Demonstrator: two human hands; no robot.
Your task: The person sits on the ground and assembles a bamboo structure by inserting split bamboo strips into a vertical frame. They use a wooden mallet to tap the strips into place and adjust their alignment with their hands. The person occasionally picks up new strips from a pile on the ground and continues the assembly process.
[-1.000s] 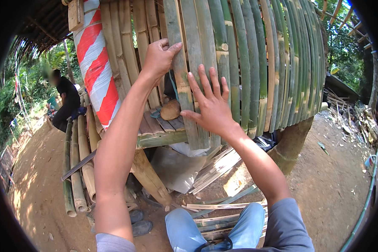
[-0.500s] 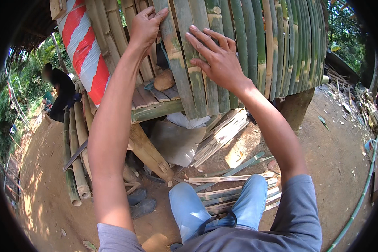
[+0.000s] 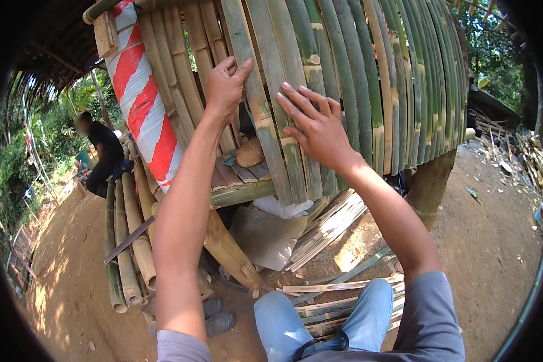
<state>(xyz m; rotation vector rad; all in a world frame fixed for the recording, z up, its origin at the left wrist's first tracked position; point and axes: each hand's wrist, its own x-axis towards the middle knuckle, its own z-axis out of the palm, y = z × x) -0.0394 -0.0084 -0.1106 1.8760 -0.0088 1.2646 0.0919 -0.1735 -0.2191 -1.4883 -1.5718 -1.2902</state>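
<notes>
A row of upright green split-bamboo slats (image 3: 356, 78) forms a wall in front of me. The leftmost grey-green bamboo slat (image 3: 263, 114) hangs with its lower end past a bamboo crosspiece (image 3: 241, 193). My left hand (image 3: 226, 87) is closed on the left edge of this slat, thumb on its front face; the other fingertips are partly hidden. Beside it, my right hand (image 3: 320, 123) lies with fingers outstretched against the faces of neighbouring slats. Through the gap below my left hand, a brown rounded object (image 3: 250, 153) rests on a slatted ledge.
Left stands a post wrapped in red and white (image 3: 142, 99). Bamboo poles (image 3: 127, 241) and a long blade (image 3: 128, 241) lie beyond my left arm, near a crouching person (image 3: 102, 154). Split strips (image 3: 329, 226) and a grey sheet (image 3: 265, 235) lie below the wall; boots (image 3: 220, 323) stand nearby.
My view has tilted up, so the wall and both hands sit lower and slightly further right in the picture. Both hands keep about the same places on the slats.
</notes>
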